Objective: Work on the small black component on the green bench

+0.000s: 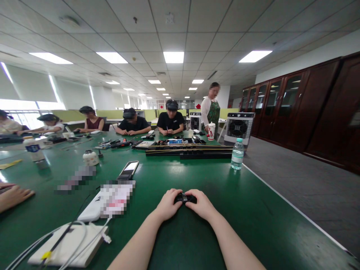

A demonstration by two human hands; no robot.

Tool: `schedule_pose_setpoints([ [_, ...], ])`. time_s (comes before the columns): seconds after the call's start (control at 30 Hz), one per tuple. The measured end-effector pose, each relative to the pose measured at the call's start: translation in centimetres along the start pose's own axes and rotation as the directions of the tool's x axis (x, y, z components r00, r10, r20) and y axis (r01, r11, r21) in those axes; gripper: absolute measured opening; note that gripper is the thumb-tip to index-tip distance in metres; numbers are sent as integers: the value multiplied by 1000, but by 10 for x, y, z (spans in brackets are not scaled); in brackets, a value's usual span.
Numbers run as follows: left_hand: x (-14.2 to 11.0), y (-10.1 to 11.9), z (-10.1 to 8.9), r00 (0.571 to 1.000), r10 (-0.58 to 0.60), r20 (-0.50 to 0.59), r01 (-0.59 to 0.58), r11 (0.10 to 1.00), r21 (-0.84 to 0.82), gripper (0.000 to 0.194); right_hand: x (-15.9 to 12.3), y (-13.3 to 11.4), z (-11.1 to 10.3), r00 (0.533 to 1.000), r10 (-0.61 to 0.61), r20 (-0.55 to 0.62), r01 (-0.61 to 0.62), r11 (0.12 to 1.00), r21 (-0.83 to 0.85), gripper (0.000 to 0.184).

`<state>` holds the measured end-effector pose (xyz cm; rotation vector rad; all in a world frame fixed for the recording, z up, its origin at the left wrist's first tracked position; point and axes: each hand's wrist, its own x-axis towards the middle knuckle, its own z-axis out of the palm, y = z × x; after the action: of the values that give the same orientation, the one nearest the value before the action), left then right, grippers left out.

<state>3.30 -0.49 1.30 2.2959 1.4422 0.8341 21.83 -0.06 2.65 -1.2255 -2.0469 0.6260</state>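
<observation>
Between both hands, just above or on the green table, is a small black object (185, 198) with a lighter patch in its middle; its kind cannot be made out. My left hand (169, 204) is closed around its left end. The right end is gripped by my right hand (201, 204), thumb and fingers bent over it. My fingers hide both ends of the object.
The green table (253, 217) carries white power banks (70, 243) with cables at left, a phone (128, 169), a water bottle (237, 153) and long black trays (191, 150). Another person's hand (15, 197) rests at far left. Several people sit opposite; one stands.
</observation>
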Motion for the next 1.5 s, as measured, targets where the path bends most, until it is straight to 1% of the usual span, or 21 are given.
schedule_pose_setpoints([
  [0.17, 1, -1, 1, 1000, -15, -2, 14, 999, -32, 52, 0, 0, 3, 1000, 3, 1, -3, 999, -51, 25],
  [0.5, 0, -2, 2, 1000, 13, -11, -13, 1000, -22, 37, -1, -2, 1, 1000, -11, -7, 11, 999, -44, 20],
  [0.63, 0, -1, 1, 1000, 16, -17, -17, 1000, -18, 33, 0, -4, 1, 1000, -6, -25, 6, 1000, 11, 19],
  [0.73, 0, 0, 0, 1000, 11, -14, -12, 1000, -19, 34, 1, -2, -1, 997, 51, -54, -47, 996, 81, 22],
  [0.83, 0, 1, -1, 1000, 8, -9, -8, 1000, -18, 34, 4, 3, 0, 990, 108, -86, -90, 979, 185, 24],
  [0.97, 0, 2, -2, 1000, 4, -5, -4, 1000, -11, 35, 9, 14, 5, 980, 138, -142, -75, 922, 380, 25],
  [1.07, -1, 2, -2, 1000, -4, -3, 4, 1000, -11, 37, 13, 19, 7, 966, 181, -183, -57, 844, 533, 28],
  [1.17, -1, 2, -2, 1000, -9, -4, 9, 1000, -10, 38, 14, 18, 7, 945, 259, -200, -74, 765, 640, 34],
  [1.27, -1, 2, -2, 1000, -14, -6, 14, 1000, -13, 38, 14, 15, 3, 916, 353, -189, -126, 702, 701, 38],
  [1.33, -1, 2, -2, 1000, -15, -8, 15, 1000, -18, 38, 13, 14, 0, 898, 410, -158, -178, 669, 721, 41],
  [1.4, -1, 2, -2, 1000, -13, -8, 13, 1000, -19, 39, 13, 15, -2, 888, 443, -120, -221, 642, 734, 42],
  [1.5, -1, 2, -2, 1000, -13, -7, 13, 1000, -13, 39, 13, 18, -2, 878, 471, -86, -246, 598, 763, 41],
])
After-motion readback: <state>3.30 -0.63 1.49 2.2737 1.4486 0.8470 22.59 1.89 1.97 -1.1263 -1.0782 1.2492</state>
